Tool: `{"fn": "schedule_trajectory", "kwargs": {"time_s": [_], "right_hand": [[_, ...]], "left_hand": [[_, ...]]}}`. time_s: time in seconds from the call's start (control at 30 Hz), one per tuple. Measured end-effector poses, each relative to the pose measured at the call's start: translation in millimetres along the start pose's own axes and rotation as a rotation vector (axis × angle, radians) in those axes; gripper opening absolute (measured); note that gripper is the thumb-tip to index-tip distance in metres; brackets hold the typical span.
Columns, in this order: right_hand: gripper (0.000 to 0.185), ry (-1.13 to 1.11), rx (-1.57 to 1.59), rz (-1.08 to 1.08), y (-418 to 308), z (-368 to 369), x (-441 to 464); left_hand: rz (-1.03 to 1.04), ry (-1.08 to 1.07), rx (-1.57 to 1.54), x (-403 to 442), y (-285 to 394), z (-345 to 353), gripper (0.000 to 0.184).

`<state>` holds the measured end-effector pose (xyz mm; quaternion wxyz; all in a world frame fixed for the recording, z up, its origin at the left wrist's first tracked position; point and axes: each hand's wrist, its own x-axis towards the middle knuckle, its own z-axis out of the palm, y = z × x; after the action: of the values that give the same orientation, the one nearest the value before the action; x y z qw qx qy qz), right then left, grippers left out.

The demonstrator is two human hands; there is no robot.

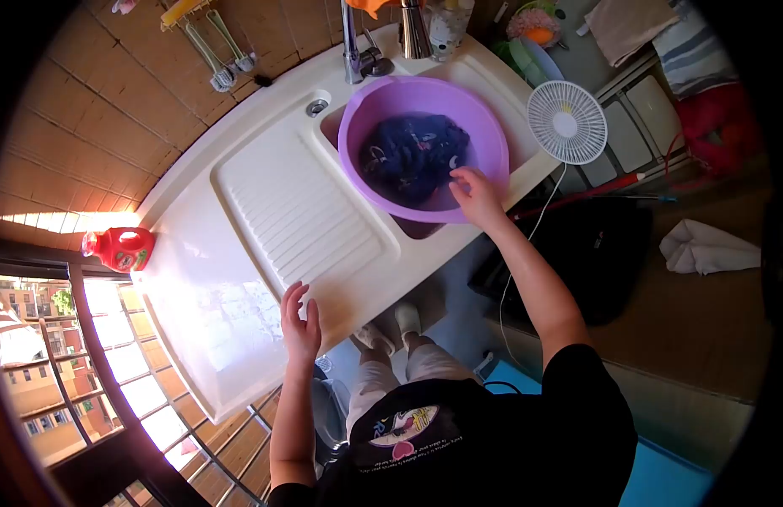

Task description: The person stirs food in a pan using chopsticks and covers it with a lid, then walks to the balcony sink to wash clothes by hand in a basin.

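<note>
A purple basin point(494, 144) sits in the sink bowl and holds dark blue wet cloth point(413, 152) in water. My right hand point(476, 198) hangs over the basin's near right rim, its fingers slightly bent and apart, with the fingertips near the cloth's edge. Nothing shows in its grasp. Above the near edge of the white washboard sink point(189, 296), my left hand point(300, 328) is held with thumb and fingers spread, holding nothing. Ridges of the washboard point(294, 211) lie between that hand and the basin.
A chrome faucet point(351, 55) rises behind the basin. A white fan point(565, 123) stands right of it, its cord hanging down. A red detergent bottle point(125, 249) is at the far left end. Brushes point(218, 72) hang on the tiled wall.
</note>
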<state>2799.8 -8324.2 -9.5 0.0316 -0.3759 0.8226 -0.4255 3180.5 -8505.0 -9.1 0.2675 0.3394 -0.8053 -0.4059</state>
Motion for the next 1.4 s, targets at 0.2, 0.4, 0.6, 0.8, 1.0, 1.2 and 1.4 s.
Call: {"fn": "schedule_trajectory", "kwargs": {"time_s": [0.2,0.4,0.6,0.8,1.0,1.2,1.4], "right_hand": [[0.039,-0.017,-0.497,-0.033,94,31,64],[0.051,-0.083,-0.695,0.088,145,72,144],[0.076,-0.199,-0.751,0.046,153,161,174],[0.07,-0.375,-0.539,-0.051,217,182,163],[0.052,-0.48,-0.609,-0.058,229,192,166],[0.044,-0.618,-0.337,-0.032,237,157,210],[0.065,-0.278,-0.423,0.266,137,66,178]], "left_hand": [[0.167,-0.119,-0.23,109,40,68,0.027],[0.103,-0.353,0.174,227,73,241,0.051],[-0.312,-0.482,0.78,287,28,343,0.065],[-0.346,-0.814,0.837,300,6,367,0.059],[-0.311,-0.619,0.844,300,-22,384,0.057],[-0.278,-0.434,0.183,312,-52,360,0.053],[-0.317,-0.478,0.394,292,4,313,0.092]]}}
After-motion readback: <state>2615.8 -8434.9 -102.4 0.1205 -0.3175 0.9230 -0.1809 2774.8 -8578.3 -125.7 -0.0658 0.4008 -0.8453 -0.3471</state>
